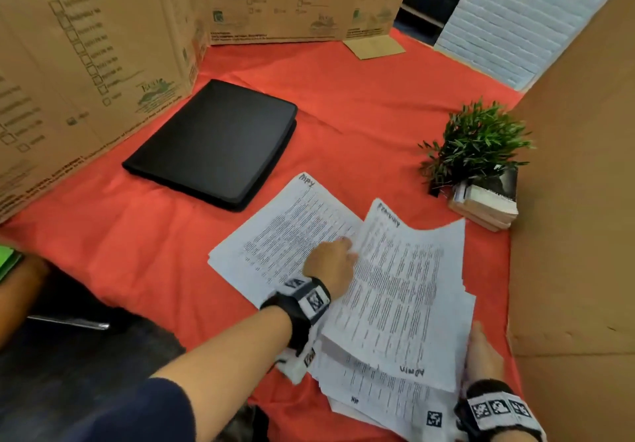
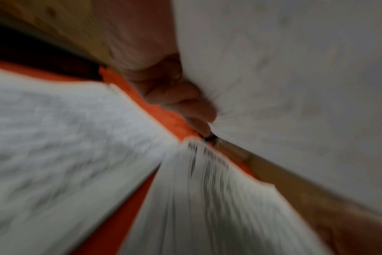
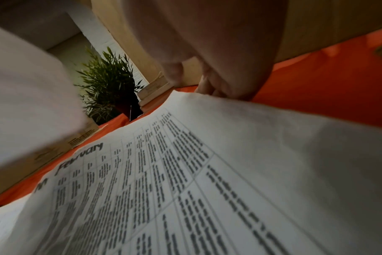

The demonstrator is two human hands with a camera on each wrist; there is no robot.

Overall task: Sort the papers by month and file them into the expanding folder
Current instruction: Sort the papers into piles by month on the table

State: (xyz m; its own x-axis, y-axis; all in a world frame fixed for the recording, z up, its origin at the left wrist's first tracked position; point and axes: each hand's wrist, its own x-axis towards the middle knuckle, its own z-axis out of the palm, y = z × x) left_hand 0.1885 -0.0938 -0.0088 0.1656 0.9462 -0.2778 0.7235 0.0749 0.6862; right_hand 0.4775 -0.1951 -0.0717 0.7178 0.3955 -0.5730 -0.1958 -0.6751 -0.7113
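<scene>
Papers: I have a loose stack (image 1: pixel 395 304) lying on the red cloth (image 1: pixel 343 115) straight in front of me, its top sheet headed "February" (image 3: pixel 81 155); a separate sheet headed "May" (image 1: pixel 288 228) lies flat just left of it, their edges overlapping.
Left hand: my left hand (image 1: pixel 331 266) has its fingers curled at the stack's left edge, where a sheet lifts off; I judge it is pinching that edge, though the left wrist view is badly blurred.
Right hand: my right hand (image 1: pixel 481 352) grips the stack's right edge, near corner.
Expanding folder: black, zipped closed (image 1: pixel 213 142), flat on the cloth, well beyond the papers and to the left.
Folder long axis: runs from near-left to far-right.
Nearer hand: the left, by my judgement; the folder lies forward and left of it.
Bystanders: potted plant (image 1: pixel 477 142) on small books (image 1: pixel 484 204), far right.
</scene>
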